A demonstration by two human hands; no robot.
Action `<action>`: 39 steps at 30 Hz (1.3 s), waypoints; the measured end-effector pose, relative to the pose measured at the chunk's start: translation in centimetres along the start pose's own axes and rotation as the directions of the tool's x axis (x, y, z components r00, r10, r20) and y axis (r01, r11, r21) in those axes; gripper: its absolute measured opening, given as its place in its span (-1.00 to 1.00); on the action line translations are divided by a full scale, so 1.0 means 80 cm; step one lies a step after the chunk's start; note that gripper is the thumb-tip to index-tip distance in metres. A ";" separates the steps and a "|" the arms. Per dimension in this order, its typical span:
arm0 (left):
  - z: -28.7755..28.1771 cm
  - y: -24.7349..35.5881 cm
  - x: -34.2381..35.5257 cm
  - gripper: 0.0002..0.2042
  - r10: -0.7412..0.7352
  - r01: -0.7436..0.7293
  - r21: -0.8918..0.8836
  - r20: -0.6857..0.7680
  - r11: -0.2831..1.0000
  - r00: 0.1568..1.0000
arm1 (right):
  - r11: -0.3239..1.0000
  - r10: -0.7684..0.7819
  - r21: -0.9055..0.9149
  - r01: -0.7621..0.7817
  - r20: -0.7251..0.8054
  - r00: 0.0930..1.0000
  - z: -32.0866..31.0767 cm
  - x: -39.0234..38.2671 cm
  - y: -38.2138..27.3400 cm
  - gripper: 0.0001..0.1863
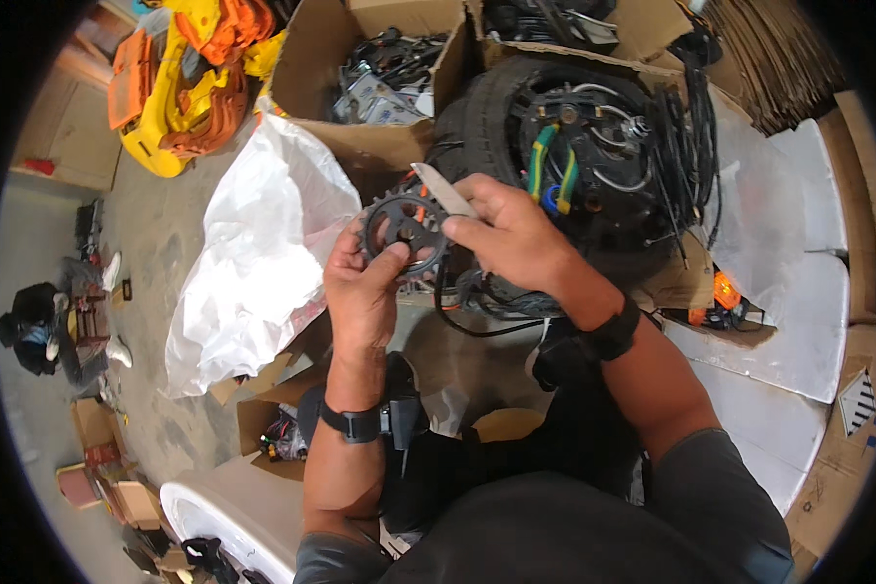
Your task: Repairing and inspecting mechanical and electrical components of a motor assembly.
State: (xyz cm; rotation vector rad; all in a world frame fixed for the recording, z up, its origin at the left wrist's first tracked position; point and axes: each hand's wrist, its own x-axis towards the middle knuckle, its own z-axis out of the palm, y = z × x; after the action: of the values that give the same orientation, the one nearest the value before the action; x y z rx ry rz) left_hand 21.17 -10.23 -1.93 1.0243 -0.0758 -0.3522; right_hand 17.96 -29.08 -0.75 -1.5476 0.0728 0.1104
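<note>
In my left hand (362, 282) is a dark toothed sprocket (420, 232). The fingers wrap its left edge and the thumb lies across its lower middle. My right hand (516, 229) grips a knife (445, 193) between thumb and fingers, its pale blade angled up and left over the sprocket's upper right rim. The handle is hidden in the palm. Behind the right hand, pliers (539, 161) with green and yellow handles lie on a wheel with a black tyre (485, 136). A black cable (457, 326) hangs just below the sprocket.
A cardboard box (360, 141) of metal parts stands ahead, with a white plastic sack (253, 253) to its left. Orange and yellow plastic panels (170, 97) are heaped farther left. White foam sheets (769, 341) lie at right. A person (49, 331) sits at far left.
</note>
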 end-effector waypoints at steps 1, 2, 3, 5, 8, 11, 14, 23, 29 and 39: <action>0.001 0.000 0.000 -0.62 -0.003 0.003 -0.038 -0.001 0.999 1.000 | 0.999 0.005 0.054 -0.005 0.010 1.000 0.000 -0.001 -0.004 -0.74; 0.000 -0.001 0.001 -0.61 0.009 -0.009 -0.047 0.003 0.999 1.000 | 0.996 0.081 0.046 -0.082 0.031 0.996 -0.002 -0.003 -0.009 -0.73; 0.000 0.001 -0.001 -0.61 0.018 -0.018 -0.036 -0.009 0.999 1.000 | 0.995 0.076 0.054 -0.078 0.047 0.996 -0.001 -0.002 -0.006 -0.73; 0.003 0.002 -0.001 -0.59 -0.037 0.037 -0.071 0.010 0.997 0.999 | 0.995 0.057 0.083 -0.057 0.001 0.998 -0.002 -0.002 -0.001 -0.73; 0.001 0.002 0.000 -0.58 -0.025 0.026 -0.069 0.003 0.997 1.000 | 0.995 0.055 0.077 -0.055 0.006 0.998 -0.003 -0.002 -0.006 -0.73; -0.003 0.002 0.001 -0.59 -0.023 0.024 -0.097 0.004 0.995 1.000 | 0.997 0.059 0.046 -0.059 0.015 0.998 -0.003 -0.002 -0.012 -0.72; -0.004 0.002 0.001 -0.59 -0.029 0.030 -0.102 0.015 0.994 0.999 | 0.997 0.064 0.042 -0.064 0.001 0.998 -0.002 -0.002 -0.013 -0.73; 0.005 0.008 -0.003 -0.58 -0.068 0.073 -0.053 0.078 0.996 0.995 | 0.994 0.102 0.028 -0.102 -0.012 0.995 -0.004 0.001 -0.017 -0.74; -0.001 0.002 0.001 -0.65 -0.049 0.049 0.005 0.004 0.999 0.999 | 0.994 0.042 0.103 -0.032 -0.093 0.995 -0.010 0.004 -0.013 -0.77; -0.010 -0.007 -0.002 -0.83 0.040 -0.036 0.104 -0.034 0.994 0.999 | 0.996 -0.007 0.087 0.012 -0.064 0.998 -0.009 0.002 -0.012 -0.74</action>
State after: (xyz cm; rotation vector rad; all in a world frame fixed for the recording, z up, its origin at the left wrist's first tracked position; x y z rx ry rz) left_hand 21.07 -9.80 -2.83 1.1303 -0.0817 -0.2972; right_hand 18.26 -29.85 0.16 -1.4643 0.1193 0.0494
